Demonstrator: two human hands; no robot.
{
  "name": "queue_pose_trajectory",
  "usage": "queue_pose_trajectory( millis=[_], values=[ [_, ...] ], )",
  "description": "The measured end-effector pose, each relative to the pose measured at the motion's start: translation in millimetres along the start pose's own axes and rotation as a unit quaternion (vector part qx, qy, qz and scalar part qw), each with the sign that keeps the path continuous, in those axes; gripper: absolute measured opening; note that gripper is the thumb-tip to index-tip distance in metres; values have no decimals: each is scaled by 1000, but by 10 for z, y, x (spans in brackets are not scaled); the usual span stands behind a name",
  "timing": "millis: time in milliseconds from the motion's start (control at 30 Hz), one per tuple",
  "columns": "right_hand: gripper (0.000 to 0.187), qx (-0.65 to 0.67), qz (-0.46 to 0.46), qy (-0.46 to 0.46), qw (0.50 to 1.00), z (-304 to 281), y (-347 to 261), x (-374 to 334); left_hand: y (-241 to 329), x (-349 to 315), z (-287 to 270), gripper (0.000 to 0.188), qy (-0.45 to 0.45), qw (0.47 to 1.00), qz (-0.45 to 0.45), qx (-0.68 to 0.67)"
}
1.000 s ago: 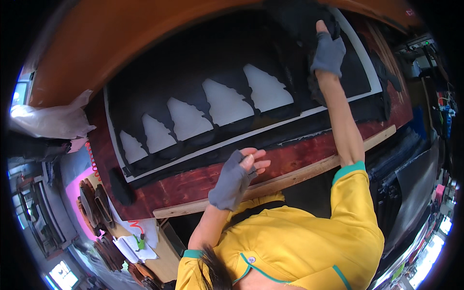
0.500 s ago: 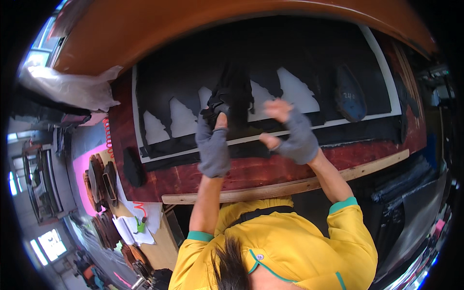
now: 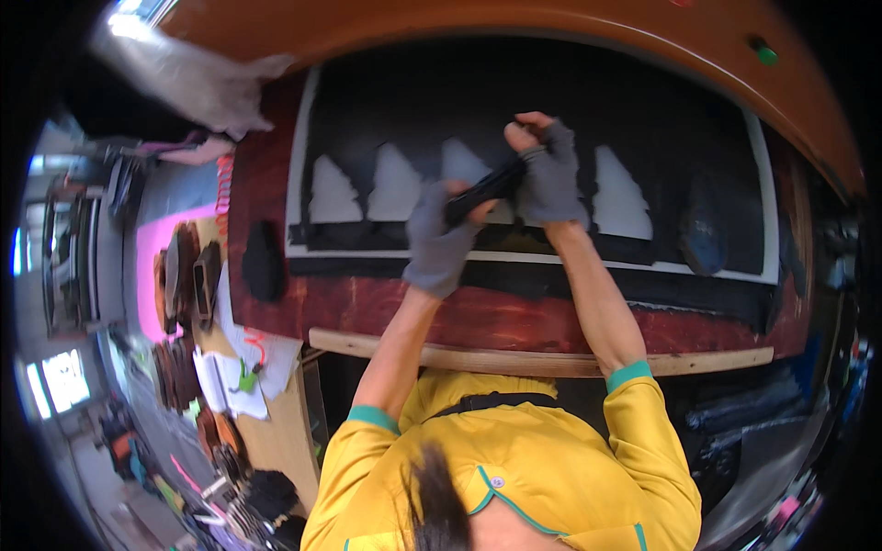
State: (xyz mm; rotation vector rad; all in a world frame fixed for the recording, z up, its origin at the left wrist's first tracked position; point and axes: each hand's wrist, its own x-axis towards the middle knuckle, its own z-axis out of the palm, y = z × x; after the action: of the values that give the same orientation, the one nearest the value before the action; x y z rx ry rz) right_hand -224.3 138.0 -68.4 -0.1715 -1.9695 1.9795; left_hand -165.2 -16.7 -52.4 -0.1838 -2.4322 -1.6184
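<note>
A thin bundle of black cut pieces (image 3: 490,189) is held tilted above the table, its right end higher. My left hand (image 3: 441,234), in a grey fingerless glove, closes round the lower left end. My right hand (image 3: 551,174), gloved alike, is closed at the upper right end; its palm side and some fingers are hidden. Beneath them lies a black sheet (image 3: 542,83) on a white board (image 3: 770,211). Pointed, jagged-edged gaps in the sheet show white. A dark bluish cutting die (image 3: 706,230) rests on the sheet's right part.
An orange machine beam (image 3: 413,23) spans the far side, with a green button at right. On the red table (image 3: 551,317) a black stack (image 3: 265,262) stands at left. A wooden strip (image 3: 542,361) edges the front. Left are clear plastic and a side bench with several dies.
The black pieces have come up off the sheet into both hands and now slant up to the right. My right hand has moved from open beside them to closed on their far end.
</note>
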Motion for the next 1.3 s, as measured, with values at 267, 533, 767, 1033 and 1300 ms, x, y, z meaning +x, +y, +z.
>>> queue_pose_trajectory(
  millis=[267, 533, 767, 1033, 1300],
  values=[
    [27, 116, 112, 27, 987, 113, 125, 236, -219, 179, 94, 37, 25, 997, 70, -18],
    [31, 214, 163, 86, 959, 62, 173, 256, -375, -220, -1066, 36, 258, 907, -177, -282],
    [28, 105, 128, 127, 978, 120, 207, 293, -1086, -710, -3010, 57, 357, 838, -252, -327],
    [27, 51, 122, 147, 980, 212, 142, 276, -1881, -572, -2985, 44, 431, 843, -322, -2],
    [14, -191, -66, 198, 959, -248, 166, -442, -1822, -845, -3236, 80, 253, 774, -303, 495]
  ],
)
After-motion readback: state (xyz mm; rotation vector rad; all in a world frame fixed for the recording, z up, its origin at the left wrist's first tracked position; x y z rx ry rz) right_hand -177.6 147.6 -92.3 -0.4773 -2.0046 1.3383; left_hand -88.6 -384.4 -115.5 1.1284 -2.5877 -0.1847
